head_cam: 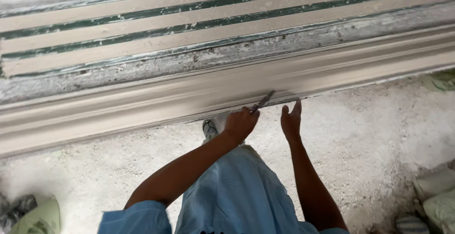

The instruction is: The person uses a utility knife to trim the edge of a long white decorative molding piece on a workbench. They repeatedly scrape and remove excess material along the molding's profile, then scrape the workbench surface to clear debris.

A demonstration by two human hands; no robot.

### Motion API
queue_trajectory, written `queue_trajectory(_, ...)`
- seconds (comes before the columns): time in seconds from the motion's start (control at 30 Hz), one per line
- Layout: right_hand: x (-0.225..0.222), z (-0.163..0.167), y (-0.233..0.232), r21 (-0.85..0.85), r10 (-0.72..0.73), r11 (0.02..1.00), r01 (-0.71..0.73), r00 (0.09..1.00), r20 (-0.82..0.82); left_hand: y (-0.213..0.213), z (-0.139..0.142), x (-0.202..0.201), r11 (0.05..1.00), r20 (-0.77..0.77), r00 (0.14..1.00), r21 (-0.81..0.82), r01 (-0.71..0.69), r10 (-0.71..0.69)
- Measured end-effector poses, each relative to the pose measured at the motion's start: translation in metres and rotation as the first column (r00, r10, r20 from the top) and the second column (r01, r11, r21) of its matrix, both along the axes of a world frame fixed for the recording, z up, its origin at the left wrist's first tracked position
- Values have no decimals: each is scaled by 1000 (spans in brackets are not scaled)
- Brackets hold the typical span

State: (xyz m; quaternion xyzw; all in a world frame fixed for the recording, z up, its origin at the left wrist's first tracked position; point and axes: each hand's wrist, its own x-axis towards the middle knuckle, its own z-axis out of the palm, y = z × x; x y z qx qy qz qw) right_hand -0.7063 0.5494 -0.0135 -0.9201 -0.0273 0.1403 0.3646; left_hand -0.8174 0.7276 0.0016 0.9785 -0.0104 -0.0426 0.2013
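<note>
Two hands are down at the work now. We see the left hand (240,124) closed in a fist around a thin metal tool (262,102), its blade angled up and to the right so the tip meets the lower edge of the long plaster moulding (142,103) that runs across the ground. The right hand (290,120) hovers just beside it, fingers open and pointing up, fingertips close to the same edge; we cannot tell if they touch it. Above the moulding lies a worn surface with green and cream stripes (189,25), flaking and dusty. Below, the floor (369,134) is white with plaster dust and crumbs. A foot in a sandal (209,128) peeks out under the light blue garment (237,191).

We judge this as the trimming or scraping stage along the bottom lip. What it calls for next, in our view, is a steady, shallow stroke along the edge, the free hand guiding.
</note>
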Motion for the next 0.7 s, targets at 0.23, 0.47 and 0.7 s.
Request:
queue_trajectory(0.23, -7, 10, -47, 128, -163, 975, 183, 975, -152, 99, 39, -91, 990, -221, 975, 134, 53, -22)
queue_trajectory(0.47, -9, -13, -65, 133, -41, 991, 30, 996, 82, 3, 24, 5, 998, -2, 1000, 63, -13, 13)
queue_trajectory(0.7, 57, 0, -107, 182, -91, 983, 40, 954, 286, -70, 8, 97, 999, -5, 1000, 44, 25, -24)
